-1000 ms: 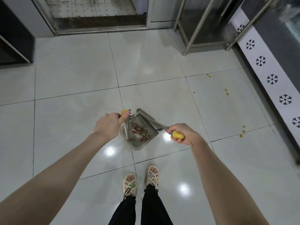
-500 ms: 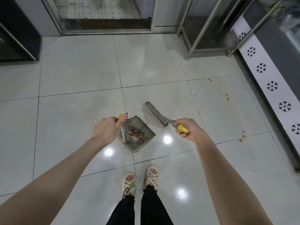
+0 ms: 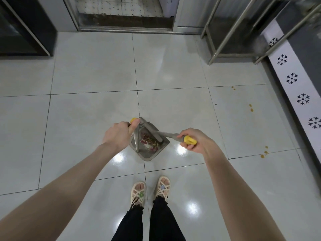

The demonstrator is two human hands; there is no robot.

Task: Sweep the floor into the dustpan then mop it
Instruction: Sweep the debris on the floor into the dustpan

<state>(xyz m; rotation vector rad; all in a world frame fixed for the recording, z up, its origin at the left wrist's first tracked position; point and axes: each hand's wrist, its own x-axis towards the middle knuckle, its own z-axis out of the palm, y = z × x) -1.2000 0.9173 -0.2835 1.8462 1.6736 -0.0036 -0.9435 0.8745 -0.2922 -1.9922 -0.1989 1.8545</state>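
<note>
Pulling the broom (image 3: 152, 132) back into the dustpan (image 3: 147, 153) on the floor (image 3: 86, 115), the right hand (image 3: 193, 140) grips its yellow-tipped handle and the left hand (image 3: 118, 134) clasps the pan's. The sweepings (image 3: 149, 140) sit inside; mopping is not yet begun.

Floor (image 3: 90, 72): large glossy pale-grey tiles, thin dark grout lines. Overhead-light glare (image 3: 192, 207) shows as several bright white patches on the tiles. Yellow-brown spots (image 3: 251, 107) lie scattered on the tiles at right, near a white wall strip (image 3: 293, 87) printed with black snowflake-like motifs. Far edge: metal door threshold (image 3: 125, 29), worn dotted tiling beyond it. Far right: slanted metal rack legs (image 3: 224, 40) stand on the floor. Far left: dark cabinet (image 3: 26, 26), metal-edged.
</note>
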